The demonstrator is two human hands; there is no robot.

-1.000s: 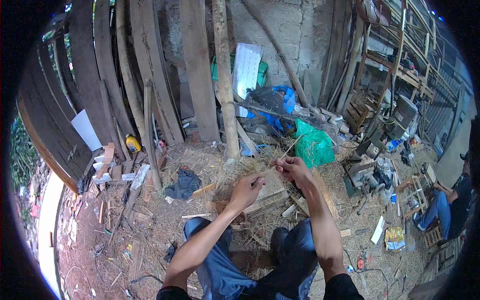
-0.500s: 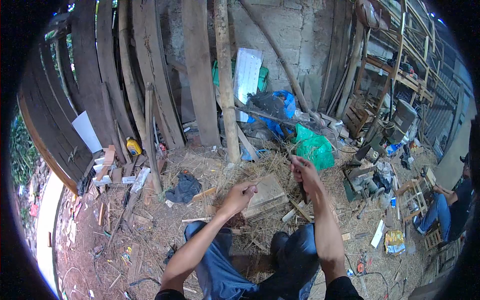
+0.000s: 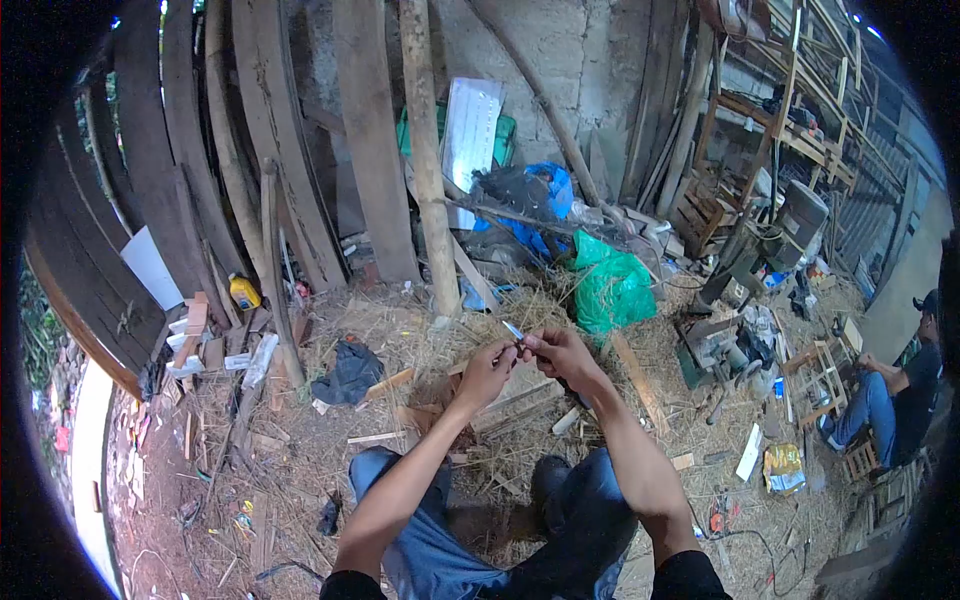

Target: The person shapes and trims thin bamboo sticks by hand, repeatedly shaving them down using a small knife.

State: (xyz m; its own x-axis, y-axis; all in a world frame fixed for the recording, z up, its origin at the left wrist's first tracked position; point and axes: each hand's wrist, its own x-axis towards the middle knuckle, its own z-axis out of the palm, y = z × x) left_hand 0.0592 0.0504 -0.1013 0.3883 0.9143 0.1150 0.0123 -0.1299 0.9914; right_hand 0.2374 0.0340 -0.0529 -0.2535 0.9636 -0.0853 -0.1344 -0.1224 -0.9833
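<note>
Close together above the straw-covered ground are my left hand (image 3: 490,372) and my right hand (image 3: 563,358), both with closed fingers. A small knife with a pale blade (image 3: 512,329) points up and to the left between them, and my right hand seems to grip its handle. What my left fingertips pinch is too small to name. Beneath the hands lie flat wooden pieces (image 3: 520,405), partly covered by the hands.
A green plastic bag (image 3: 612,290) lies beyond my right hand. Left of my hands is a black cloth (image 3: 347,372). A wooden pole (image 3: 428,160) rises ahead. Another person (image 3: 895,385) sits at the far right. A yellow bottle (image 3: 244,292) stands by planks.
My hands were apart half a second ago and have come together. The blade now shows between them. The view has shifted slightly to the right.
</note>
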